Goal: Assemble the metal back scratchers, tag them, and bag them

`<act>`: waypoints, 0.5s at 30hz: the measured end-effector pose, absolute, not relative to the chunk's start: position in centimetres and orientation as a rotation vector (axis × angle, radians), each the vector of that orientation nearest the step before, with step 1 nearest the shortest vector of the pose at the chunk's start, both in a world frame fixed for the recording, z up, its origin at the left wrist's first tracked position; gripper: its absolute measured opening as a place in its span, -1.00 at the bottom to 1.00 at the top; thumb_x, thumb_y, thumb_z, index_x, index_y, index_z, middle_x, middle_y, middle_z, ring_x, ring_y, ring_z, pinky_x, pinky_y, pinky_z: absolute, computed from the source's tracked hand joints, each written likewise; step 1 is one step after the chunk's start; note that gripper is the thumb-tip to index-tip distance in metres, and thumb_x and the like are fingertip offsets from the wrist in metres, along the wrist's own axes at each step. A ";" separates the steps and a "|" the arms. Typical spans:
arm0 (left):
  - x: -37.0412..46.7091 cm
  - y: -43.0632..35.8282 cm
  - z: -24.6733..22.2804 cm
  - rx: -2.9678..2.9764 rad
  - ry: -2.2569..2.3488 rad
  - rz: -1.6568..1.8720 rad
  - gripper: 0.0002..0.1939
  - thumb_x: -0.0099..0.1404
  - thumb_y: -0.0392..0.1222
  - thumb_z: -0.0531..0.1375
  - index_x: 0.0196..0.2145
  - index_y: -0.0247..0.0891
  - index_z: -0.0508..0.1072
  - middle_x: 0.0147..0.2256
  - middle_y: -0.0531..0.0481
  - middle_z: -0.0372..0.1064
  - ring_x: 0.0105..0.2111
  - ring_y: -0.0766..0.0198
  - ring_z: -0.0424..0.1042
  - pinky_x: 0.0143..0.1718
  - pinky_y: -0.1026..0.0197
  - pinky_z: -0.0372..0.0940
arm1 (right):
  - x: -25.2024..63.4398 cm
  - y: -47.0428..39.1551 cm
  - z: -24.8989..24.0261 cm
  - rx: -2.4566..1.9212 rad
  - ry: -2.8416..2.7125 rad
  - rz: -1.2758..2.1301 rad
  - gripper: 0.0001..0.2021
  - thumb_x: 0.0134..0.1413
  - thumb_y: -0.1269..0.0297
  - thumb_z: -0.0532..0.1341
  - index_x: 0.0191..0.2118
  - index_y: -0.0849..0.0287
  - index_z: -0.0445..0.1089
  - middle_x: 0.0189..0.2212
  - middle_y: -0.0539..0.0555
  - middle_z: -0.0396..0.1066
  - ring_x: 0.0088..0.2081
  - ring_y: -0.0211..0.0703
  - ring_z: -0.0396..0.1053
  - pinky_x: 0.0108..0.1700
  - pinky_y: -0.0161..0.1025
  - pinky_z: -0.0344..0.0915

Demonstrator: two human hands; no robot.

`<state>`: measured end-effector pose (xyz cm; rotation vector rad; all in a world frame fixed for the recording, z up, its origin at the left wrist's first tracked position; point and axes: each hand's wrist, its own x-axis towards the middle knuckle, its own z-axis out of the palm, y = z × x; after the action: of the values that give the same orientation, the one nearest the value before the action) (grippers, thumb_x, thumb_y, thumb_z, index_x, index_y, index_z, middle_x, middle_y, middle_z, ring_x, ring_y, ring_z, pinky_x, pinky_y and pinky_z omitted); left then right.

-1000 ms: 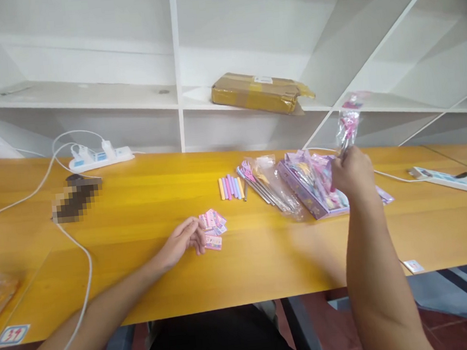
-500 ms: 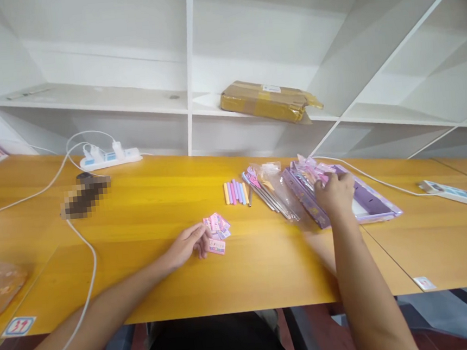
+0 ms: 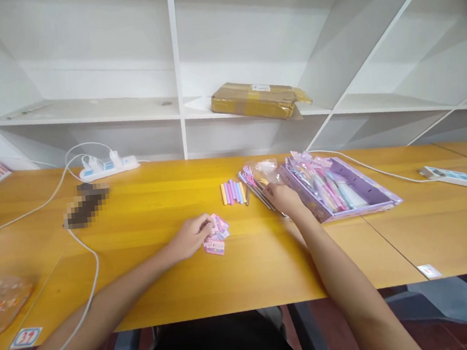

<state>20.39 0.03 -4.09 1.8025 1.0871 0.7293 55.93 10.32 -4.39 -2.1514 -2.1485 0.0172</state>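
Several small pink printed cards (image 3: 215, 246) lie in a loose pile on the table. My left hand (image 3: 192, 236) is at the pile's left edge, fingers curled together; what they pinch, if anything, is hidden. Further right, my right hand (image 3: 283, 198) bends closed over a clear plastic bag (image 3: 265, 167) and a bundle of thin metal-shafted sticks (image 3: 260, 191) with pink and blue tops. Its fingertips are hidden from me. Between the hands stands a row of short pastel tubes (image 3: 233, 192) in yellow, purple and pink. Beside my right hand sits a purple box tray (image 3: 376, 192) holding several bagged, pen-like items (image 3: 324, 183).
White power strips lie at the back left (image 3: 110, 167) and far right (image 3: 458, 177), with white cables (image 3: 94, 263) crossing the table. A taped brown parcel (image 3: 255, 101) rests on the white shelf (image 3: 121, 109). An orange-printed plastic bag (image 3: 5, 304) is at the left edge.
My right hand has moved left from the purple box tray to the sticks and clear bag, uncovering the bagged items. My left hand stays by the cards, fingers more curled. The view has shifted slightly.
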 end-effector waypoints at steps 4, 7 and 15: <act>23.3 4.8 -3.3 2.157 1.283 0.675 -0.82 0.49 -0.13 0.07 -0.23 -0.18 0.44 -0.28 0.04 0.50 -0.32 0.26 0.47 -0.29 0.23 0.29 | 56.2 10.4 -4.9 -2.148 -2.111 -0.027 -0.65 0.44 0.06 0.07 0.06 0.16 0.45 -0.13 0.26 0.58 -0.12 0.05 0.55 -0.14 -0.19 0.32; 25.6 9.3 -3.8 2.219 1.494 0.657 -0.88 0.46 -0.17 0.12 -0.15 -0.21 0.43 -0.11 -0.08 0.52 -0.12 0.18 0.51 -0.09 0.18 0.34 | 55.8 10.4 -5.0 -2.123 -2.096 -0.053 -0.61 0.45 -0.01 0.06 0.08 0.15 0.43 -0.05 0.27 0.55 -0.09 0.03 0.53 -0.14 -0.21 0.32; 29.1 15.2 -6.0 2.201 1.757 0.473 -0.63 0.39 0.06 0.23 -0.05 -0.29 0.44 -0.06 -0.30 0.56 -0.02 -0.06 0.56 -0.07 0.09 0.36 | 54.6 9.7 -5.1 -2.124 -2.180 0.008 -0.57 0.43 -0.06 0.08 0.00 0.22 0.46 -0.10 0.29 0.55 -0.17 -0.02 0.53 -0.15 -0.24 0.29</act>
<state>29.10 15.23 -5.97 2.2010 1.7567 0.4730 54.60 9.67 -5.09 -2.1243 -2.1797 0.0080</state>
